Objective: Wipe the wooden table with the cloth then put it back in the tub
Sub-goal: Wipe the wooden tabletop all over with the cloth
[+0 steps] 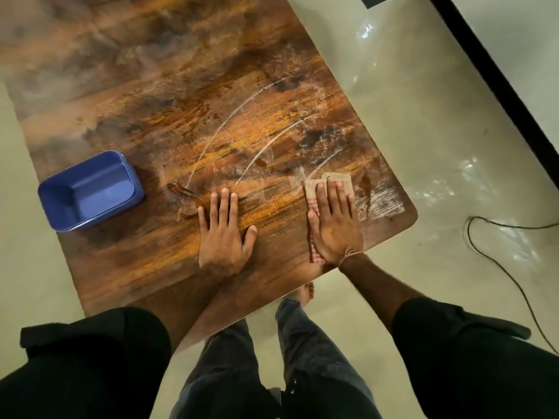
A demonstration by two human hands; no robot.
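On table (151, 86), right hand (335, 228) flat atop cloth (311, 189).

Beige cloth (329, 184) flat on tbl (181, 95); blue tub (90, 192) empty.

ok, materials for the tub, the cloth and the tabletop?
Tub: looks like moulded plastic, blue, smooth, slightly glossy walls.
Cloth: woven fabric, beige with a checked edge, flattened under the right hand.
Table: wood-grain surface, possibly laminate; semi-gloss with pale wipe streaks.
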